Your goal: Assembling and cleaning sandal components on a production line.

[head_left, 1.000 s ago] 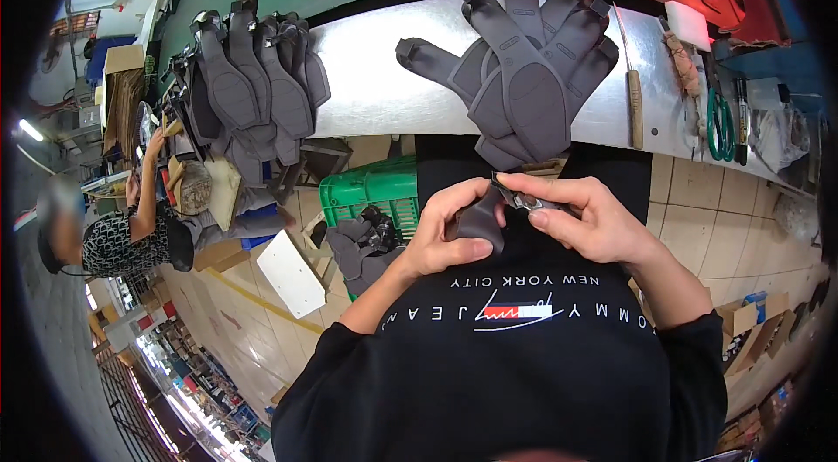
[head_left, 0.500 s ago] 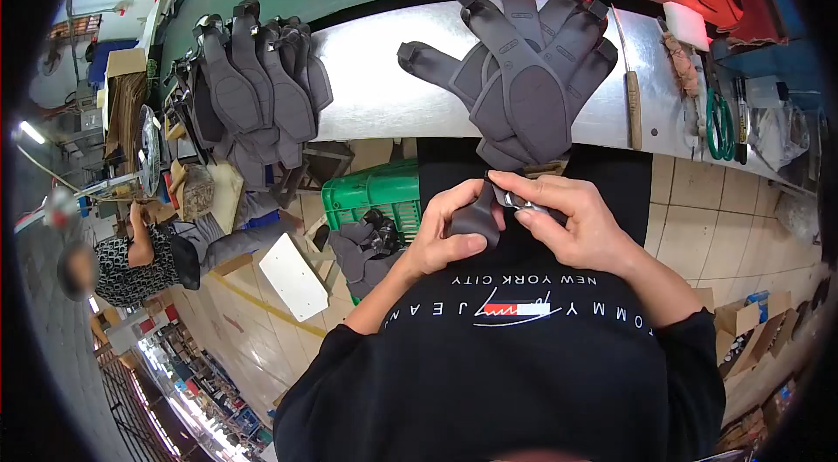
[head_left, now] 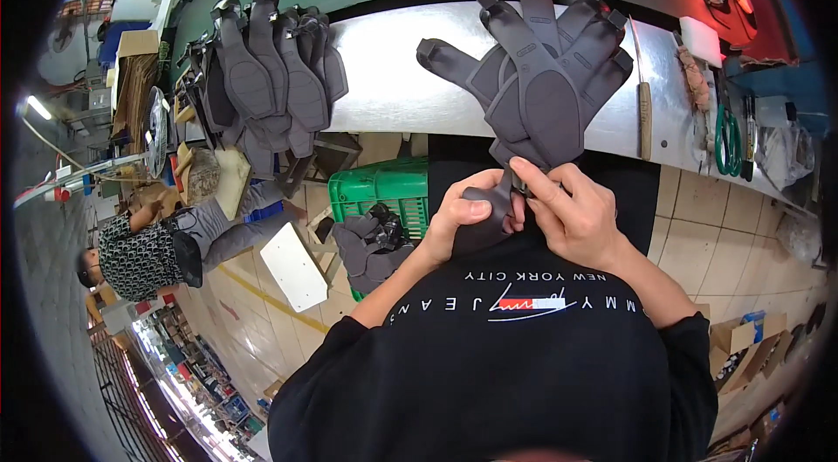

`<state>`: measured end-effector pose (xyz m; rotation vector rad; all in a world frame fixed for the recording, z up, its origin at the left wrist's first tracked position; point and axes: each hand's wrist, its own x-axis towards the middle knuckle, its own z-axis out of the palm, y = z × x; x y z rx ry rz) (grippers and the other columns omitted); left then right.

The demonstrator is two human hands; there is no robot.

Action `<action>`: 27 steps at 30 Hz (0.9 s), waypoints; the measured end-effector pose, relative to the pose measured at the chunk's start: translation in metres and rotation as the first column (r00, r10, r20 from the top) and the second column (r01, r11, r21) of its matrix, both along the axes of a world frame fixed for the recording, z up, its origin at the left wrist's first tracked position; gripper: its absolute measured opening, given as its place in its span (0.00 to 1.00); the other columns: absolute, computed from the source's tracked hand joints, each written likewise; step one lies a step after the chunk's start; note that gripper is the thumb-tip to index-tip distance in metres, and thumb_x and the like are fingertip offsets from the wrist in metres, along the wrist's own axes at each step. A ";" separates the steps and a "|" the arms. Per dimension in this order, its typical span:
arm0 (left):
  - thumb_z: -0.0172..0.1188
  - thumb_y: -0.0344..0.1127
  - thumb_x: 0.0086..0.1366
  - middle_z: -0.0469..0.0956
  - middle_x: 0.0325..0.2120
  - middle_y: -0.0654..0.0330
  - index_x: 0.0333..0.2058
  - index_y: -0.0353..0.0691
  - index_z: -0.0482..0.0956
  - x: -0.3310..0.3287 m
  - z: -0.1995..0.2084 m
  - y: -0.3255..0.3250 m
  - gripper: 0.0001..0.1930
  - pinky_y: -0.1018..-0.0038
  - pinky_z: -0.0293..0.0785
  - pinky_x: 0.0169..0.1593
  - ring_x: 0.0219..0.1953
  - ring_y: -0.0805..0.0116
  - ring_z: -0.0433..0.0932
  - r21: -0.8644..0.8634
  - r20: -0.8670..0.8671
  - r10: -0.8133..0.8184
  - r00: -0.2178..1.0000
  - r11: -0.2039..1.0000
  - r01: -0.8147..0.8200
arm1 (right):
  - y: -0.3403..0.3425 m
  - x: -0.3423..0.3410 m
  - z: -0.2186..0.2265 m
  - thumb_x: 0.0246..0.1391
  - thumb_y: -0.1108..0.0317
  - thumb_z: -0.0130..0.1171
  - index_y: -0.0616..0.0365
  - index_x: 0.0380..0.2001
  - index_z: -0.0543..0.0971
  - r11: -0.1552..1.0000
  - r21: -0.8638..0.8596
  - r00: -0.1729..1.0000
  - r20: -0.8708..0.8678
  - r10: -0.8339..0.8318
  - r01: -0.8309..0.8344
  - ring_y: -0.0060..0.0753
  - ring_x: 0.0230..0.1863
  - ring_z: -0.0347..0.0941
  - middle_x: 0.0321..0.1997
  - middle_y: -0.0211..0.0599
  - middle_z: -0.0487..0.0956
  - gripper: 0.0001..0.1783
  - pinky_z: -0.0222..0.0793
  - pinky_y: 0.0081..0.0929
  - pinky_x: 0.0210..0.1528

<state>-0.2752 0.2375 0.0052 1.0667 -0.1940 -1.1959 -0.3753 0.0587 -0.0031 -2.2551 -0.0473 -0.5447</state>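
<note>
In front of my chest, my left hand [head_left: 467, 216] is closed round a dark grey padded strap piece [head_left: 489, 231], with the thumb lying on top of it. My right hand [head_left: 578, 210] pinches the narrow upper end of the same piece. Its fingers mostly cover a small metal part there, which looks like a buckle. Just beyond both hands, a fanned stack of similar grey padded pieces [head_left: 552, 104] lies on the metal-topped bench [head_left: 384, 69], overhanging its near edge. Another pile of such pieces with buckles [head_left: 253, 73] hangs over the bench edge at the left.
A green crate [head_left: 380, 187] with more grey pieces stands below the bench. To the right lie a wooden-handled tool [head_left: 644, 117], green-handled scissors [head_left: 726, 143] and a white block [head_left: 700, 41]. Another person [head_left: 144, 248] is at the far left, near a white board [head_left: 294, 270].
My right fingers have shifted over the strap end, so the metal part that showed plainly is now mostly covered. The padded piece has turned slightly in my left hand. The whole view has shifted a little.
</note>
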 end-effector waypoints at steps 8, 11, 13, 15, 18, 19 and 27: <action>0.56 0.54 0.50 0.77 0.34 0.53 0.47 0.28 0.71 0.002 0.001 -0.006 0.34 0.76 0.73 0.40 0.35 0.65 0.78 -0.056 -0.130 -0.014 0.991 0.998 0.007 | 0.005 -0.002 0.002 0.53 0.81 0.52 0.62 0.57 0.73 0.850 0.522 0.997 0.006 0.079 -0.070 0.21 0.23 0.67 0.28 0.33 0.75 0.26 0.65 0.19 0.30; 0.55 0.55 0.52 0.77 0.34 0.53 0.48 0.29 0.72 0.002 -0.006 -0.006 0.34 0.76 0.73 0.40 0.35 0.65 0.78 -0.048 -0.224 0.039 0.974 0.998 -0.050 | 0.003 -0.011 0.017 0.58 0.78 0.50 0.62 0.59 0.71 0.639 0.757 0.959 -0.264 0.106 0.137 0.15 0.24 0.65 0.29 0.25 0.75 0.24 0.65 0.16 0.30; 0.55 0.54 0.53 0.77 0.34 0.54 0.50 0.30 0.72 0.007 -0.020 0.002 0.34 0.75 0.73 0.41 0.35 0.65 0.78 -0.012 -0.391 0.148 0.909 0.986 -0.166 | -0.026 -0.016 0.020 0.61 0.76 0.47 0.62 0.62 0.67 0.761 0.637 0.989 -0.010 -0.149 0.121 0.09 0.24 0.60 0.40 0.27 0.77 0.25 0.60 0.09 0.27; 0.55 0.53 0.54 0.77 0.34 0.56 0.51 0.30 0.71 0.006 -0.013 0.008 0.34 0.75 0.72 0.43 0.36 0.67 0.77 -0.051 -0.214 0.137 0.967 0.987 -0.151 | -0.049 -0.004 0.037 0.61 0.76 0.46 0.64 0.61 0.69 0.821 0.480 0.947 -0.076 -0.313 0.310 0.07 0.23 0.58 0.52 0.33 0.78 0.24 0.59 0.07 0.28; 0.56 0.52 0.53 0.77 0.35 0.57 0.52 0.31 0.71 0.010 -0.007 0.003 0.33 0.75 0.71 0.45 0.38 0.69 0.77 -0.022 -0.023 0.098 0.995 0.995 -0.098 | -0.098 0.024 0.017 0.62 0.72 0.47 0.61 0.62 0.68 0.898 -0.059 0.899 0.078 -0.432 0.436 0.34 0.48 0.70 0.48 0.42 0.75 0.24 0.64 0.27 0.49; 0.56 0.52 0.53 0.77 0.35 0.57 0.52 0.31 0.71 0.012 -0.004 0.002 0.33 0.75 0.71 0.45 0.38 0.69 0.77 -0.029 -0.020 0.097 0.995 0.995 -0.098 | -0.113 0.027 0.009 0.60 0.71 0.50 0.60 0.61 0.69 0.851 -0.204 0.875 0.083 -0.478 0.484 0.44 0.56 0.70 0.58 0.49 0.73 0.25 0.63 0.34 0.56; 0.62 0.30 0.52 0.77 0.44 0.58 0.51 0.32 0.72 0.055 0.012 0.016 0.26 0.73 0.67 0.56 0.49 0.69 0.75 -0.131 0.205 0.244 0.948 0.966 -0.221 | -0.173 0.042 -0.038 0.57 0.68 0.55 0.59 0.56 0.73 0.645 -0.526 0.756 -0.006 -0.654 0.554 0.51 0.48 0.70 0.49 0.49 0.74 0.22 0.63 0.41 0.54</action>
